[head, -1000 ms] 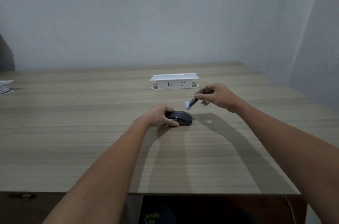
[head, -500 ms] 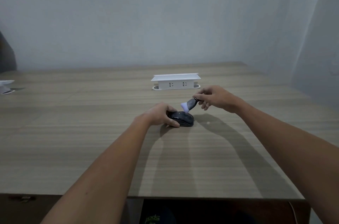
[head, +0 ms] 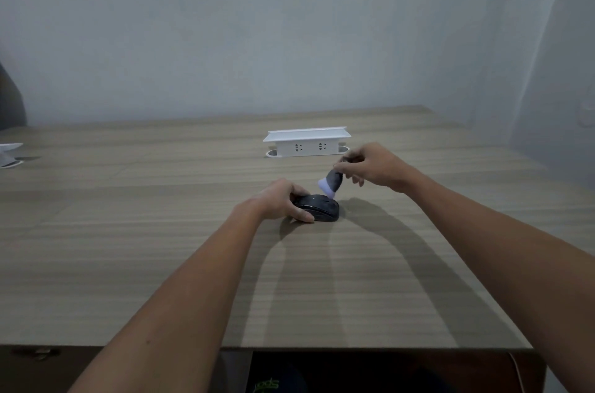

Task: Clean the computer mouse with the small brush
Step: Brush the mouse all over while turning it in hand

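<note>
1. My left hand [head: 279,199] lay on the wooden table [head: 128,231] and was closed around the black computer mouse [head: 322,207]; my thumb pressed the near side and my other fingers curled over the far side.
2. The mouse stayed flat on the table, with its right part showing out of my left hand.
3. My right hand [head: 370,165] was a little above and to the right of the mouse. It pinched the dark handle of the small brush [head: 331,183] between the thumb and the first fingers.
4. The brush was tilted, and its pale bristles pointed down and to the left, just over the top of the mouse. I could not tell if the bristles touched it.
5. Beyond my right hand a white socket box [head: 306,141] stood on the table.
</note>
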Motion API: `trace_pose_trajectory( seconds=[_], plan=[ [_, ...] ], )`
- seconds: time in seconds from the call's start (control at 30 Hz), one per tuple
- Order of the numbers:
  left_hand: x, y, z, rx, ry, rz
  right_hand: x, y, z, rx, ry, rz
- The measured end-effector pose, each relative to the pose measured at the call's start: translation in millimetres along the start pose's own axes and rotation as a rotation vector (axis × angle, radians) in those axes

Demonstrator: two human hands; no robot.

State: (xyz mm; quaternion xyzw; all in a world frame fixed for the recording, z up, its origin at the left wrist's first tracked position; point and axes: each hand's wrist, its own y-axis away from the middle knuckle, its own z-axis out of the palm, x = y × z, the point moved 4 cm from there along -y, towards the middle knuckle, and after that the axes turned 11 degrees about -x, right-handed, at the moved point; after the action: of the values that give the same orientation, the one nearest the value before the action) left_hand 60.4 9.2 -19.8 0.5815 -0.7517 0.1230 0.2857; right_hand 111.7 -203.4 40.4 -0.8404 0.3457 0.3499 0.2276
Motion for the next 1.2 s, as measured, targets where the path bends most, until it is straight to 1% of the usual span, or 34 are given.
trace_pose_trajectory(
  seconds=[0.07, 0.13, 0.27, 0.37, 0.43, 0.47, 0.57, 0.6, 0.63, 0.73, 0.77, 0.9, 0.93, 1.03, 1.07, 1.13, 1.2],
  plan=[
    [-1, 0, 0, -0.001, 0.003, -0.005, -1, -1, 7, -0.082, -0.075, 0.005],
    [0, 1, 1, -0.001, 0.008, -0.008, 2, -2, 9, -0.132, -0.073, 0.044],
    [2, 1, 0, 0.001, 0.011, -0.016, -3, -5, 0, -0.091, 0.128, 0.105],
    [2, 1, 1, 0.001, 0.017, -0.022, -14, -7, 4, -0.056, 0.073, 0.048],
    [1, 1, 1, -0.001, 0.022, -0.024, -16, -7, 10, -0.086, 0.041, 0.039],
    [0, 1, 2, 0.001, 0.025, -0.025, -15, -8, 11, -0.094, 0.085, 0.058],
    [2, 2, 2, 0.007, 0.024, -0.021, -12, -9, 8, -0.076, 0.363, 0.146],
    [3, 2, 2, 0.006, 0.027, -0.024, -11, -9, 7, -0.055, 0.372, 0.154],
    [3, 2, 2, 0.006, 0.029, -0.029, -11, -9, 7, -0.043, 0.324, 0.146],
    [2, 2, 2, 0.022, 0.026, -0.032, -15, -5, 11, -0.035, 0.081, 0.081],
    [3, 1, 2, 0.031, 0.030, -0.032, -13, -5, 12, -0.045, 0.068, 0.082],
    [5, 1, 2, 0.049, 0.018, -0.033, -8, -4, 6, -0.025, 0.285, 0.169],
    [6, 1, 2, 0.050, 0.014, -0.038, -9, -3, 5, -0.007, 0.268, 0.158],
    [7, 1, 3, 0.063, 0.013, -0.055, -17, 0, 9, -0.002, 0.110, 0.069],
    [7, 2, 3, 0.066, 0.013, -0.058, -17, 0, 12, -0.019, 0.120, 0.067],
    [10, 3, 3, 0.073, 0.004, -0.064, -15, -1, 12, -0.032, 0.242, 0.106],
    [11, 3, 3, 0.079, -0.012, -0.079, -14, -1, 8, -0.009, 0.327, 0.149]
  ],
)
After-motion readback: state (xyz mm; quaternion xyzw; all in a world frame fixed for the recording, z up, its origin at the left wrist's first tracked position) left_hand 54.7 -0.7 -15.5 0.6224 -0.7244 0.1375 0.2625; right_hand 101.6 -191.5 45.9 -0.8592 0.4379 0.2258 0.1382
